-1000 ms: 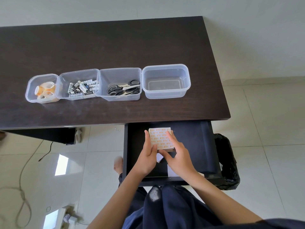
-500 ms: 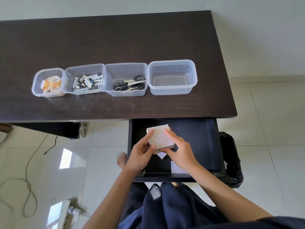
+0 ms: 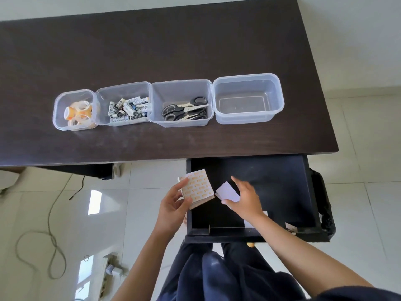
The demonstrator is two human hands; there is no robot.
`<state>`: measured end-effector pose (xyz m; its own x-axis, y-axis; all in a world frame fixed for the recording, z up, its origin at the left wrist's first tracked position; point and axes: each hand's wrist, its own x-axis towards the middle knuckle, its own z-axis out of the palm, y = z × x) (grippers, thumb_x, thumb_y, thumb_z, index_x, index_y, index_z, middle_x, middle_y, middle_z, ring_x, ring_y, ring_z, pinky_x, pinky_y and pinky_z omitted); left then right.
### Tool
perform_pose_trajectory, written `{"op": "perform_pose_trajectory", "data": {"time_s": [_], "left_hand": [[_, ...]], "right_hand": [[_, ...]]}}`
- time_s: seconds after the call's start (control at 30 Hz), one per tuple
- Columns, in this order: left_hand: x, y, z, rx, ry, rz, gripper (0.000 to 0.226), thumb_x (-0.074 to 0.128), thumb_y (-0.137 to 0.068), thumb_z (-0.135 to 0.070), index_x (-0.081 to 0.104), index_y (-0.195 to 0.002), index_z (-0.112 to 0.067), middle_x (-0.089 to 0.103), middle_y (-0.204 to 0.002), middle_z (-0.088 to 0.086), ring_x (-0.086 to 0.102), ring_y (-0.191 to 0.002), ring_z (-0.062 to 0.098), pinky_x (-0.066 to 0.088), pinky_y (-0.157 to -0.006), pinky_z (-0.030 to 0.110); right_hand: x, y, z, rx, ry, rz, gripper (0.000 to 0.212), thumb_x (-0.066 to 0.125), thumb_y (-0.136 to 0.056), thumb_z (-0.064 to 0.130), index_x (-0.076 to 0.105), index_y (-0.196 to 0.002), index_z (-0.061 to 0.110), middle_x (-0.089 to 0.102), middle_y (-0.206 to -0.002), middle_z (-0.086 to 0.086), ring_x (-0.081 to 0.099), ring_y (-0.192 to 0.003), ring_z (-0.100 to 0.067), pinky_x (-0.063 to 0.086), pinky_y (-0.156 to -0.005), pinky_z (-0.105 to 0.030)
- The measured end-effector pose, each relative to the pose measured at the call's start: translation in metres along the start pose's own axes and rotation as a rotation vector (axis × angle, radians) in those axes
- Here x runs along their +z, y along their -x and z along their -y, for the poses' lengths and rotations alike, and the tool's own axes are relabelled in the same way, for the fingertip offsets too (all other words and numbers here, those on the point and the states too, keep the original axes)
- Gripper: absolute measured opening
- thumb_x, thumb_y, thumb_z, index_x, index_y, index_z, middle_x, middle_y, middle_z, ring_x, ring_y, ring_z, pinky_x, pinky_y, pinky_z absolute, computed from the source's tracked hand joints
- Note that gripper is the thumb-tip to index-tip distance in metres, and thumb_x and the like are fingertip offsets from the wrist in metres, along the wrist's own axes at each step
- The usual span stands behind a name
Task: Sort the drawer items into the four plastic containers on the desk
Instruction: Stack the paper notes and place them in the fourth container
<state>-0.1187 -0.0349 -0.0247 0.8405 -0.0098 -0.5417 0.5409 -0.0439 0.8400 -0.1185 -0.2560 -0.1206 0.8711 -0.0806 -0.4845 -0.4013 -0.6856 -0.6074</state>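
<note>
My left hand (image 3: 173, 205) grips a thick square pad with an orange-printed top (image 3: 198, 187), lifted over the left edge of the open black drawer (image 3: 282, 181). My right hand (image 3: 245, 198) pinches a small stack of white cards (image 3: 226, 191) just right of the pad, above the drawer. On the dark desk (image 3: 152, 51) stand four clear plastic containers in a row: tape rolls in the leftmost (image 3: 74, 109), batteries in the second (image 3: 123, 103), scissors in the third (image 3: 181, 103), nothing in the rightmost (image 3: 248, 97).
Another white card (image 3: 255, 220) lies at the drawer's front, partly under my right wrist. A black bag (image 3: 323, 205) hangs beside the drawer on the right. A cable (image 3: 52, 242) and a power strip (image 3: 110, 270) lie on the tiled floor at the left.
Both hands held the pad together in the drawer; now the left hand alone has carried it up and left, and the right hand has taken a separate white stack.
</note>
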Motion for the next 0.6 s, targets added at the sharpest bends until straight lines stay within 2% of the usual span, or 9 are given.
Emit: {"op": "perform_pose_trajectory", "data": {"time_s": [0.13,0.23,0.37,0.43,0.5,0.6], "left_hand": [[-0.016,-0.007,-0.004,-0.006,-0.023,0.039,0.042,0.055,-0.091,0.001,0.058,-0.114,-0.033,0.058,-0.121,0.0,0.065,-0.102,0.011,0.057,-0.078,0.023],[-0.024,-0.014,-0.003,-0.019,-0.058,0.076,0.043,0.056,-0.091,-0.001,0.058,-0.112,-0.039,0.056,-0.124,0.0,0.061,-0.109,0.02,0.058,-0.083,0.028],[-0.028,-0.02,-0.001,-0.037,-0.08,0.109,0.043,0.056,-0.091,-0.001,0.058,-0.114,-0.038,0.058,-0.123,-0.001,0.062,-0.108,0.019,0.057,-0.078,0.025],[-0.029,-0.022,-0.002,-0.033,-0.071,0.124,0.043,0.056,-0.091,-0.001,0.057,-0.115,-0.036,0.058,-0.122,-0.001,0.062,-0.108,0.018,0.057,-0.078,0.025],[-0.028,-0.023,-0.002,-0.03,-0.06,0.141,0.044,0.057,-0.09,0.0,0.057,-0.118,-0.034,0.059,-0.123,0.0,0.062,-0.108,0.018,0.058,-0.08,0.027],[-0.024,-0.026,-0.007,-0.019,-0.068,0.163,0.047,0.058,-0.09,0.0,0.054,-0.122,-0.034,0.06,-0.121,0.001,0.065,-0.103,0.012,0.058,-0.077,0.026]], "right_hand": [[0.02,-0.01,0.001,0.073,0.142,-0.015,0.084,0.076,-0.073,0.036,0.033,-0.145,0.026,0.043,-0.135,-0.005,0.041,-0.124,-0.029,0.04,-0.097,-0.038],[0.024,-0.015,0.001,0.073,0.047,-0.068,0.073,0.073,-0.075,0.027,0.04,-0.141,0.024,0.05,-0.128,-0.004,0.047,-0.119,-0.028,0.044,-0.095,-0.038],[0.014,-0.013,0.005,0.052,-0.114,-0.178,0.065,0.075,-0.073,0.02,0.048,-0.131,0.024,0.057,-0.122,-0.002,0.054,-0.114,-0.024,0.051,-0.089,-0.041],[0.004,-0.007,0.014,0.025,-0.187,-0.24,0.061,0.078,-0.073,0.02,0.049,-0.126,0.026,0.058,-0.117,0.003,0.055,-0.111,-0.017,0.053,-0.084,-0.035],[-0.009,0.002,0.029,-0.011,-0.265,-0.291,0.058,0.08,-0.073,0.023,0.051,-0.123,0.028,0.058,-0.115,0.009,0.056,-0.106,-0.009,0.052,-0.079,-0.024],[-0.029,0.021,0.058,-0.082,-0.345,-0.371,0.053,0.08,-0.074,0.027,0.053,-0.12,0.028,0.06,-0.113,0.012,0.059,-0.099,-0.005,0.05,-0.071,-0.011]]}}
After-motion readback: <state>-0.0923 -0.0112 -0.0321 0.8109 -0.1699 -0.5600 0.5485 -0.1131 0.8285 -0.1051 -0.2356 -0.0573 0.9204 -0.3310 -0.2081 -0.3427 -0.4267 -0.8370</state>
